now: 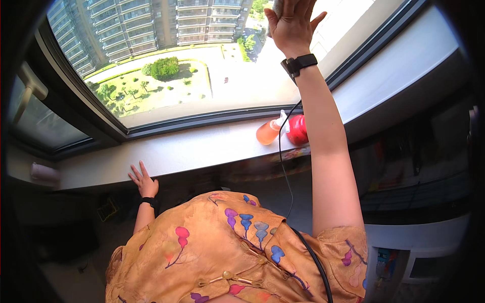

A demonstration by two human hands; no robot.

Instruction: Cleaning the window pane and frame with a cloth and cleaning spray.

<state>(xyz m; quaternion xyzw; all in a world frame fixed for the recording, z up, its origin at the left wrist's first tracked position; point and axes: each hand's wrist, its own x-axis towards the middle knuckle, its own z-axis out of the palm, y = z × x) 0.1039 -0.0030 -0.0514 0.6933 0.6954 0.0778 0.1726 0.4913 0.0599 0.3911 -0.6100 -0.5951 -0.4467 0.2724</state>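
My right hand (294, 28) is raised at the top of the view, its palm side on a grey cloth (278, 9) against the window glass (235, 81); the cloth shows beside the thumb and is partly cut off by the picture's edge. A black band circles that wrist. My left hand (147, 185) rests with fingers spread on the edge of the white windowsill (204, 142), holding nothing. On the sill near my right forearm are a spray bottle with orange liquid (266, 133) and a red container (297, 130), partly hidden by the arm.
A dark window frame (182, 123) borders the glass. A window handle (34, 85) is at the left, and a pale pink cylindrical object (44, 172) is at the sill's left end. A thin black cable (281, 151) hangs from the right wrist past the spray bottle.
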